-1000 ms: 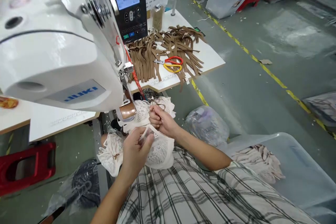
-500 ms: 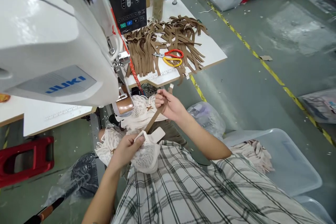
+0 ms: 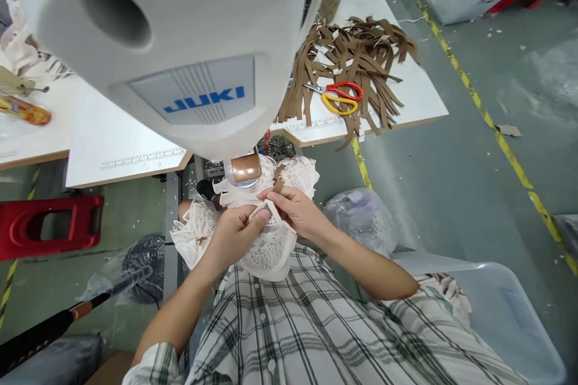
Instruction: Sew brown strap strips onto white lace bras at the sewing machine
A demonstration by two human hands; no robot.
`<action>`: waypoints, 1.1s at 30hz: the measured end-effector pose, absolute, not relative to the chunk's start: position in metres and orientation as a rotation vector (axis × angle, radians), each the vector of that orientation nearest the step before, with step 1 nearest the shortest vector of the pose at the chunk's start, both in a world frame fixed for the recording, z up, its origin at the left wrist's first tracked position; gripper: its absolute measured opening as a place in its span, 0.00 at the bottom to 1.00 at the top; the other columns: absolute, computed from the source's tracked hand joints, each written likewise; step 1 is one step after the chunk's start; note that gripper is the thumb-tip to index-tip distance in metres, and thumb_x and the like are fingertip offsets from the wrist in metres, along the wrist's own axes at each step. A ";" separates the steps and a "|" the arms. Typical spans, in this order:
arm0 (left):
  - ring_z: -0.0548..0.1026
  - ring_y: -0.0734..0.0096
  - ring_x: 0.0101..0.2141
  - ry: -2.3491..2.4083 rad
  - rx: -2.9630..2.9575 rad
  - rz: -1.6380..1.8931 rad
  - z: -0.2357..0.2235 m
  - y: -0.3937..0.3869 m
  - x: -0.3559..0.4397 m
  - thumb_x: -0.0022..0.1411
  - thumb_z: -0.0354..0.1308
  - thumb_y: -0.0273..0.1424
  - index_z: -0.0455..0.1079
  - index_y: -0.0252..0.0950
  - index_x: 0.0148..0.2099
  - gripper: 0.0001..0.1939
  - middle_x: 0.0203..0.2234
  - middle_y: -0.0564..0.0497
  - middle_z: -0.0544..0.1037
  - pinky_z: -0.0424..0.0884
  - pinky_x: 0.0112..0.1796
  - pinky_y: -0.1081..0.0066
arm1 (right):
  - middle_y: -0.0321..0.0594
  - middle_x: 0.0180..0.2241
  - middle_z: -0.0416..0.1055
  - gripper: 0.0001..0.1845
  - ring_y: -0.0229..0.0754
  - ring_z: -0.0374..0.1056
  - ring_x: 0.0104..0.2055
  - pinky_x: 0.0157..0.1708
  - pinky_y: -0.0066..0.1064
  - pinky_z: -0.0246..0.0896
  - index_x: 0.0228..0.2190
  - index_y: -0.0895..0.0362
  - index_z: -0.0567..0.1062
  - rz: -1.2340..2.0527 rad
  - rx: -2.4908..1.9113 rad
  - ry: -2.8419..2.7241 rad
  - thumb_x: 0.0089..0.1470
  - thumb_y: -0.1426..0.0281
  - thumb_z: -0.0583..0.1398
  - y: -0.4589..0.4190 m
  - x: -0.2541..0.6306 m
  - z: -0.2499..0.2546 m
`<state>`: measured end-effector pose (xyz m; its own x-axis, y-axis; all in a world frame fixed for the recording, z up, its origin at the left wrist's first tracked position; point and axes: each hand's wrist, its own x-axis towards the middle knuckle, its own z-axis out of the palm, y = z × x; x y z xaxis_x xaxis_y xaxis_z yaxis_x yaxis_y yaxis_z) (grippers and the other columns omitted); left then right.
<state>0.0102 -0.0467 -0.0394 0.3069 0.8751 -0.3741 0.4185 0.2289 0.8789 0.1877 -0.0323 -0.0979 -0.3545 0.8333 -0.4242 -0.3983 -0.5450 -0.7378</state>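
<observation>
Both hands meet over a white lace garment (image 3: 271,252) in my lap, just below the copper-coloured post of the white sewing machine (image 3: 189,42). My left hand (image 3: 235,231) pinches a white strap end of the garment. Fingers of my right hand (image 3: 293,210) are closed on a brown strap (image 3: 279,178) pressed against the lace. More lace (image 3: 194,237) hangs to the left under the machine.
A pile of brown straps (image 3: 356,54) with red and yellow scissors (image 3: 338,96) lies on the white table (image 3: 419,102). A clear bin (image 3: 506,319) of pale garments stands at my right. A plastic bag (image 3: 361,216) and a red stool (image 3: 49,225) sit on the floor.
My right hand came down from a raised position, bringing the brown strap to the lace beside my left hand. The camera tilted closer to the machine head.
</observation>
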 end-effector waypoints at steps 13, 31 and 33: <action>0.57 0.78 0.19 1.310 1.595 0.492 -0.037 -0.054 0.005 0.70 0.49 0.36 0.70 0.35 0.24 0.23 0.16 0.57 0.62 0.53 0.24 0.74 | 0.39 0.37 0.78 0.08 0.42 0.73 0.42 0.45 0.36 0.67 0.32 0.46 0.84 1.619 -0.978 -1.550 0.59 0.62 0.63 -0.025 0.196 -0.055; 0.70 0.77 0.21 1.385 2.127 0.915 -0.034 -0.034 -0.003 0.71 0.50 0.29 0.76 0.36 0.53 0.15 0.21 0.54 0.77 0.63 0.26 0.77 | 0.33 0.26 0.69 0.18 0.32 0.64 0.26 0.27 0.25 0.64 0.36 0.54 0.79 1.753 -1.030 -1.155 0.49 0.54 0.69 0.063 0.208 -0.050; 0.70 0.78 0.20 1.440 1.998 0.893 -0.028 -0.027 -0.005 0.71 0.52 0.30 0.76 0.36 0.53 0.15 0.23 0.53 0.79 0.64 0.25 0.78 | 0.34 0.27 0.70 0.18 0.34 0.65 0.27 0.29 0.27 0.64 0.36 0.55 0.77 1.681 -1.018 -1.322 0.49 0.56 0.69 0.074 0.205 -0.048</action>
